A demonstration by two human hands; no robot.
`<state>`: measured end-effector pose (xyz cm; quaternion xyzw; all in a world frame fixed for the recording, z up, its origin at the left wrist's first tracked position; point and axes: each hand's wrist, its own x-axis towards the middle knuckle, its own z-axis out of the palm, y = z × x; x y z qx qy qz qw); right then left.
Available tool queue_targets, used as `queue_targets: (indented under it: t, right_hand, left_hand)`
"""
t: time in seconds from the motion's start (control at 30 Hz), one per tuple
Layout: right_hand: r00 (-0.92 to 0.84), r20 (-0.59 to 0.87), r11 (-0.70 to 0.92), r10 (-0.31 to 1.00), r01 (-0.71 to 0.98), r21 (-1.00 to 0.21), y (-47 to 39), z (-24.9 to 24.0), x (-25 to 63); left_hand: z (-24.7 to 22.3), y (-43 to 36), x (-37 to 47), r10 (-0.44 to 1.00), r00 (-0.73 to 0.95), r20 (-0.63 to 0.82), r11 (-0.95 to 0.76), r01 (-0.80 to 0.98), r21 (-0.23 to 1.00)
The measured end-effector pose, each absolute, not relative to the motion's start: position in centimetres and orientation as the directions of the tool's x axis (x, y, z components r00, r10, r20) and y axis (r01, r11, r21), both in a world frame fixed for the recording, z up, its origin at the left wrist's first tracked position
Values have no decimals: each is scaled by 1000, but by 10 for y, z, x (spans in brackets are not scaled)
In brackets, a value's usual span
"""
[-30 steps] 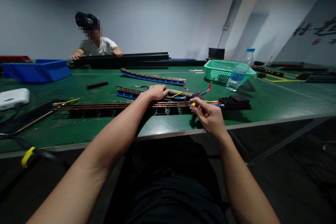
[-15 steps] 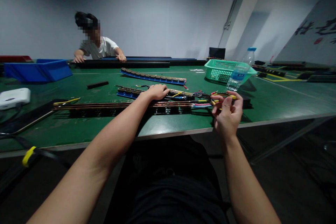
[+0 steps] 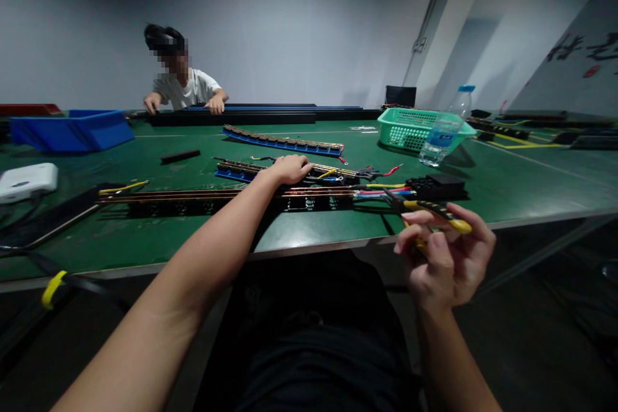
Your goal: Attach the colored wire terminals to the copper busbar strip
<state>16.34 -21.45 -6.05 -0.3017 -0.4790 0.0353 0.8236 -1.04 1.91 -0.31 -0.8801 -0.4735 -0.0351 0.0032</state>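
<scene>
My left hand lies over a blue-based strip with metal bars, its fingers bent over it and their tips partly hidden. Under that wrist runs a longer rail of copper bars on black supports. Coloured wires lead from the rail's right end to a black block. In my right hand is a pair of pliers with yellow and black handles, held just past the table's front edge. Their dark jaws point left, toward the wires; whether they touch any, I cannot tell.
Another blue-based strip lies behind. A green basket and water bottle stand at right. At left are a blue bin and white box. Across the green table, a person handles long black rails.
My right hand has drawn the pliers toward me and to the right, away from the wire ends. The left hand stays put. The person opposite has shifted slightly.
</scene>
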Motion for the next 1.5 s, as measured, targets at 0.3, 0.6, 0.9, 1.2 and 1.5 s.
queue_targets:
  t: [0.3, 0.6, 0.9, 1.2, 1.5]
  right_hand:
    - [384, 764, 747, 519, 232, -623, -203, -72, 171]
    - [-35, 796, 664, 604, 575, -478, -194, -71, 176]
    - [-290, 691, 659, 662, 664, -353, -198, -69, 182]
    - [142, 608, 610, 781, 35, -792, -203, -63, 173]
    - [454, 302, 467, 838, -311, -828, -189, -49, 151]
  left_hand:
    - [-1, 16, -10, 834, 548, 67, -550, 835, 9]
    - [-5, 23, -11, 825, 560, 72, -562, 827, 9]
    - [-2, 16, -9, 837, 544, 61, -546, 837, 20]
    - [-5, 22, -10, 828, 556, 72, -558, 829, 21]
    - [-4, 22, -10, 829, 555, 72, -558, 829, 32]
